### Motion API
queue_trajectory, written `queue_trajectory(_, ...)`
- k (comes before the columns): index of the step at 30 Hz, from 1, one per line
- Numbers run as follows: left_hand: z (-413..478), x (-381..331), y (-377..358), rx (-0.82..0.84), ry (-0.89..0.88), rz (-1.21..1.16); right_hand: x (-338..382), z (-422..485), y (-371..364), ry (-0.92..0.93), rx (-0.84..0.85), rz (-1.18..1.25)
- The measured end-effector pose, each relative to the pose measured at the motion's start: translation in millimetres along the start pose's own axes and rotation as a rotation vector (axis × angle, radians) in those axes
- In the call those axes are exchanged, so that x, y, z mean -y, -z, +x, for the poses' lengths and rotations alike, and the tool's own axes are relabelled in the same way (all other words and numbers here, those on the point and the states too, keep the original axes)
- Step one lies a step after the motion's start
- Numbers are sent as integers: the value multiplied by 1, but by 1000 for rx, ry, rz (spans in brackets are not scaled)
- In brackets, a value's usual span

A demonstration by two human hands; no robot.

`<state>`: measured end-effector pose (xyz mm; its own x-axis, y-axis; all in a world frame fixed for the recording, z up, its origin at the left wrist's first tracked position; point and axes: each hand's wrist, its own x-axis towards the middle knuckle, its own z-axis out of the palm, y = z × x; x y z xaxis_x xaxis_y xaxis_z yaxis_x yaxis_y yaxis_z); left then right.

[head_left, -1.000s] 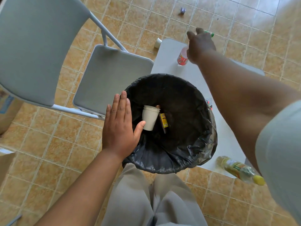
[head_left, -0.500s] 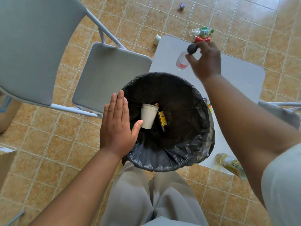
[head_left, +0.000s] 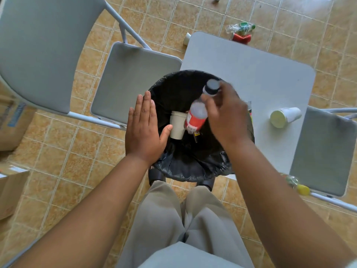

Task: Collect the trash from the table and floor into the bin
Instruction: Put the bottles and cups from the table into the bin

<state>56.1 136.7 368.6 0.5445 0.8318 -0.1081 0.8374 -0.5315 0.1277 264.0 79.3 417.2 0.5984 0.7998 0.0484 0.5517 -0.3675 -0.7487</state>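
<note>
A bin with a black liner (head_left: pixel 190 172) stands between my feet and the grey table (head_left: pixel 251 74). Over its opening my right hand (head_left: pixel 227 117) grips a clear plastic bottle (head_left: pixel 198 115) with a red label and a dark cap. My left hand (head_left: pixel 144 128) lies flat on the bin's left rim, fingers straight, holding nothing. Inside the bin lie a white paper cup (head_left: pixel 177 125) and a small yellow-labelled item (head_left: pixel 196 134). Another white cup (head_left: pixel 285 117) lies on its side on the table's right part.
A grey folding chair (head_left: pixel 133 82) stands left of the table, a second chair (head_left: pixel 324 151) at right. On the floor beyond the table lie a crushed clear bottle (head_left: pixel 241 28), a red can (head_left: pixel 241 38) and a white cup (head_left: pixel 187 38). A yellow-capped bottle (head_left: pixel 296 183) lies near the right chair. Cardboard boxes (head_left: pixel 11 182) sit at left.
My right hand has picked the red-labelled bottle off the far side of the table and carried it back over the bin. My left hand stays on the rim.
</note>
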Motion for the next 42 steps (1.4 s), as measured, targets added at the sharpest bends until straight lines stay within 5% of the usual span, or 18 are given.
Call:
queue_trajectory(5,0,-1,3,4,10,-6,-33,-2,-54,-405,427,-289)
queue_trajectory(10,0,-2,3,11,10,-1,-41,2,-66,-476,564,-341)
queue_trajectory(15,1,-1,2,11,8,3,-23,2,-34,-185,340,-246)
queue_trajectory(19,0,-1,1,13,5,3,-20,12,11,120,-52,-74)
queue_trajectory(24,0,-1,0,-8,-1,-1,-75,46,43,38,-314,-76)
queue_trajectory(27,0,-1,-1,-18,-3,1,-129,61,41,-133,-175,-191)
queue_trajectory(31,0,2,-5,-47,-18,-10,-195,63,23,-315,233,-452)
queue_trajectory(36,1,5,-9,-89,-40,-34,-233,56,0,-238,663,-707)
queue_trajectory(42,2,6,-10,-127,-67,-41,-250,64,-22,-175,829,-842)
